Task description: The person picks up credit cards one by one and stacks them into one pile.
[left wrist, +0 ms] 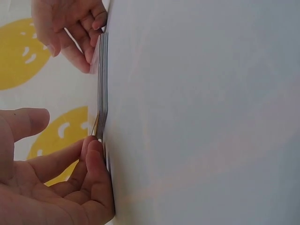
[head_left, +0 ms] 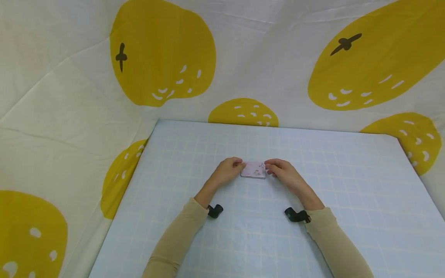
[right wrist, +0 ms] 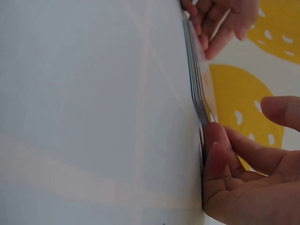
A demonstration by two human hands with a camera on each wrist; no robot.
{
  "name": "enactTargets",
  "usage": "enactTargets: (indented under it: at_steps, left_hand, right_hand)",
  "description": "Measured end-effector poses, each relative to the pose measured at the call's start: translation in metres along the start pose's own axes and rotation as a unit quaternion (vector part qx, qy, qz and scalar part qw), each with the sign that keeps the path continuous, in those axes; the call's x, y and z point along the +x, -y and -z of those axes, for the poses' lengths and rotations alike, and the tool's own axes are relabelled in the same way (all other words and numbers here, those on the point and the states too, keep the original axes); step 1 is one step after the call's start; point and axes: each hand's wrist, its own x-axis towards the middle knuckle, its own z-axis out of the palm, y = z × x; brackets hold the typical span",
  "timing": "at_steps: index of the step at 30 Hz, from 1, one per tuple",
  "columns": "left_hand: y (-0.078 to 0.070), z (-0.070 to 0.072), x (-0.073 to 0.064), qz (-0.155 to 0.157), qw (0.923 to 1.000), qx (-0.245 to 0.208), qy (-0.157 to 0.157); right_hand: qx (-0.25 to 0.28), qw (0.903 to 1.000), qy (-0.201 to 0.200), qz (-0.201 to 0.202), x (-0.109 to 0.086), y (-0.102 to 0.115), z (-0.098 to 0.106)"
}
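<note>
A flat stack of pink-topped cards (head_left: pixel 253 170) lies on the table, a small print showing on its upper face. Seen edge-on in the left wrist view, the stack (left wrist: pixel 102 75) has several thin layers. My left hand (head_left: pixel 227 170) holds its left end with curled fingertips at the corner. At the opposite end my right hand (head_left: pixel 285 175) grips the edge with curled fingers. In the wrist views both thumbs are raised off the cards, and the top layer stands slightly apart near the fingers. The fingers partly cover both ends.
A pale blue checked cloth covers the table (head_left: pixel 250 231). Behind and at the left hangs a white cloth (head_left: pixel 260 58) with large yellow fruit prints. A dark camera mount sits on the left wrist (head_left: pixel 215 211) and another on the right wrist (head_left: pixel 296 215).
</note>
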Motion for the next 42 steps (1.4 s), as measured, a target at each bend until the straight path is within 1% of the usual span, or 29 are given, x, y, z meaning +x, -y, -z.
enactTargets:
  at_steps: [6, 14, 27, 35, 42]
  left_hand:
    - [0.0013, -0.0001, 0.0025, 0.000, 1.0000, 0.007, 0.005]
    - [0.0006, -0.0011, 0.0048, 0.004, 0.9999, 0.014, 0.007]
    - [0.0024, -0.0008, 0.0070, 0.007, 0.9995, 0.028, 0.013]
    - [0.0028, -0.0018, 0.0064, 0.009, 0.9996, 0.023, 0.009]
    - [0.0022, -0.0016, 0.0042, 0.013, 0.9996, 0.023, 0.004]
  right_hand:
    - [0.002, 1.0000, 0.000, 0.001, 0.0004, 0.0006, -0.0003]
    - [0.017, 0.9999, -0.003, 0.000, -0.0007, 0.0020, -0.0009]
    - [-0.012, 0.9998, -0.005, -0.013, 0.0011, 0.0008, -0.0023]
    - [-0.023, 0.9997, -0.006, -0.009, -0.0015, 0.0014, -0.0017]
    - [-0.034, 0.9994, -0.011, -0.007, 0.0009, -0.0004, -0.0028]
